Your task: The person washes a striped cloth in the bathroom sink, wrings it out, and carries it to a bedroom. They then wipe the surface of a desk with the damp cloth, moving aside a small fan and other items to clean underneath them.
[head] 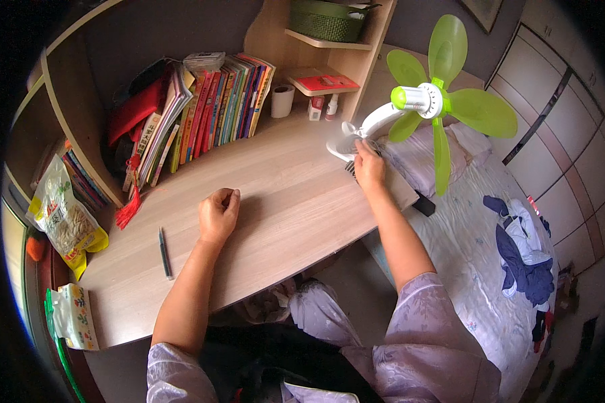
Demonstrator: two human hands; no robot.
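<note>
My left hand (219,215) is curled into a loose fist above the wooden desk (282,211), and nothing shows in it. At the desk's right end, my right hand (369,165) reaches to the white clip base (339,147) of a clip-on fan (423,98). Its fingertips meet a blurred greyish patch beside the base; whether they grip anything there is hidden. The fan has light green blades and a curved white neck. Below that hand, a black-and-white striped thing (351,169) shows in part. A dark pen (165,254) lies left of my left forearm.
Books (222,108) line the desk's back, with a red tassel (130,206) in front. A paper roll (282,101) stands under the shelf. At left are a snack bag (68,221) and a tissue pack (75,317). Right of the desk is a bed (464,221) with clothes (524,257).
</note>
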